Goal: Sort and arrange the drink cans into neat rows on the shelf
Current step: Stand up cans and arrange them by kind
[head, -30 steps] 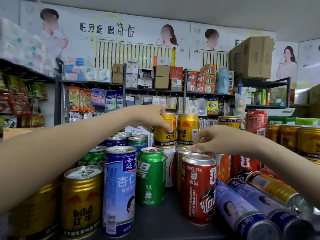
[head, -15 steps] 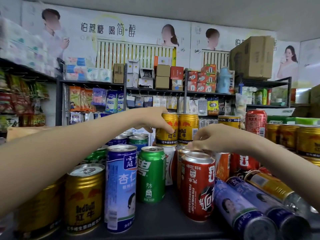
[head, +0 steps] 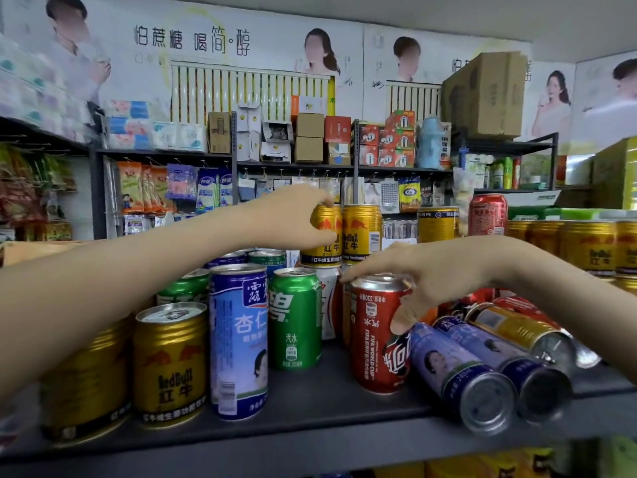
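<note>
Mid-sort: our left hand (head: 289, 219) gripped the gold can (head: 325, 244) stacked behind the red cola can (head: 374, 339); our right hand (head: 441, 277) clasped that cola can's top on the shelf (head: 310, 419). Next, we judged: align both into rows.

The right hand (head: 431, 281) is curled over the top of the red can (head: 377, 339), with the thumb pressed against its side. Beyond and left of that can, the left hand (head: 293, 220) is wrapped round a gold can (head: 325, 236), arm outstretched.
</note>
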### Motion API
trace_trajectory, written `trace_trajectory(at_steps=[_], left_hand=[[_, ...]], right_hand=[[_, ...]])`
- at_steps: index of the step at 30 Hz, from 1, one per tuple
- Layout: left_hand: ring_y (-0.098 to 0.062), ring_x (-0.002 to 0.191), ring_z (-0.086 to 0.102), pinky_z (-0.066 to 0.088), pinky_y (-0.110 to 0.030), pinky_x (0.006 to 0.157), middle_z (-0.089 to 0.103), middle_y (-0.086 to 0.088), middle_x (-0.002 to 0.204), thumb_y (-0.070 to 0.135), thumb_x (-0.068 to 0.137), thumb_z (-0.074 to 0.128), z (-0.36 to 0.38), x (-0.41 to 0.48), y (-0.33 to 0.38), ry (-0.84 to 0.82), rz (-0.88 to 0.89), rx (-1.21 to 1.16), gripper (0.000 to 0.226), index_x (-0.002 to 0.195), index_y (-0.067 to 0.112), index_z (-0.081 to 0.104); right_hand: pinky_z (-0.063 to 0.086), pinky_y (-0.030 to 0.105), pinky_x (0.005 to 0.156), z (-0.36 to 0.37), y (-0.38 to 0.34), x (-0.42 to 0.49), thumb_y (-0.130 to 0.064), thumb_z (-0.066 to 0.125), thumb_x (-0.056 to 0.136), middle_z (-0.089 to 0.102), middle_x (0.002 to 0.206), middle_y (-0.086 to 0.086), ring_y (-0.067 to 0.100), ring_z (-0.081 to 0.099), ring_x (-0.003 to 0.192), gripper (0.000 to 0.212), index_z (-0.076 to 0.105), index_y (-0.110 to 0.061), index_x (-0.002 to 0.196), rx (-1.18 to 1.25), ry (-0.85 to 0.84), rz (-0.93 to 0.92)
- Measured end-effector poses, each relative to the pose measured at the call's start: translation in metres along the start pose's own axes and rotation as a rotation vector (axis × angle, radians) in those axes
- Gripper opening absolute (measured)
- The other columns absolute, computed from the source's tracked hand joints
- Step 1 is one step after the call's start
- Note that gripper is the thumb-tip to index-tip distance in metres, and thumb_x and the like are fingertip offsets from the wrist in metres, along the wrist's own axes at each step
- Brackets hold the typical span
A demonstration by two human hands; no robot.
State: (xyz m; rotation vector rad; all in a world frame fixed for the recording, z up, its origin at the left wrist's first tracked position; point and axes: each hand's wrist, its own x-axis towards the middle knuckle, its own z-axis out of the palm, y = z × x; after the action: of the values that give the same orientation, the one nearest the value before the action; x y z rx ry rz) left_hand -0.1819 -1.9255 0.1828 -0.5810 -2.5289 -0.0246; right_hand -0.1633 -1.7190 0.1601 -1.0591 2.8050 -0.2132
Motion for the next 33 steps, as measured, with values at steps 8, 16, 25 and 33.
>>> trace_trajectory(at_steps=[8,16,25,33], left_hand=[[-0.005,0.122,0.045,0.032,-0.019,0.094,0.051,0.015,0.133,0.051,0.087,0.055,-0.014,-0.039,0.009,-0.155,0.069,0.004,0.041,0.125,0.035,0.054],[-0.011,0.128,0.04,0.025,-0.046,0.111,0.044,0.011,0.14,0.075,0.068,0.058,-0.013,-0.048,0.016,-0.335,0.053,0.171,0.077,0.132,0.035,0.044],[0.002,0.097,0.059,0.038,-0.019,0.076,0.064,0.018,0.107,0.057,0.072,0.063,-0.032,-0.058,0.017,-0.105,-0.055,-0.434,0.054,0.118,0.033,0.051],[-0.01,0.09,0.064,0.055,-0.02,0.066,0.06,0.002,0.107,0.034,0.06,0.076,-0.04,-0.062,0.022,0.004,0.006,-0.879,0.056,0.107,0.02,0.05]], right_hand=[[0.053,0.022,0.081,0.006,-0.009,-0.006,-0.019,0.081,0.071,0.051,0.123,-0.011,0.005,0.056,0.104,0.07,0.043,-0.029,0.129,0.041,0.143,-0.04],[0.055,0.019,0.075,0.015,-0.006,-0.017,-0.023,0.08,0.073,0.046,0.114,-0.013,0.007,0.055,0.101,0.057,0.046,-0.025,0.119,0.225,0.488,-0.121],[0.056,0.02,0.071,0.016,-0.006,-0.029,-0.015,0.073,0.075,0.059,0.116,0.008,0.014,0.069,0.088,0.054,0.047,-0.009,0.122,0.97,0.83,-0.219],[0.056,0.032,0.08,0.013,-0.009,-0.025,-0.03,0.086,0.052,0.063,0.122,0.015,0.027,0.065,0.107,0.086,0.05,-0.003,0.125,1.186,0.579,-0.319]])
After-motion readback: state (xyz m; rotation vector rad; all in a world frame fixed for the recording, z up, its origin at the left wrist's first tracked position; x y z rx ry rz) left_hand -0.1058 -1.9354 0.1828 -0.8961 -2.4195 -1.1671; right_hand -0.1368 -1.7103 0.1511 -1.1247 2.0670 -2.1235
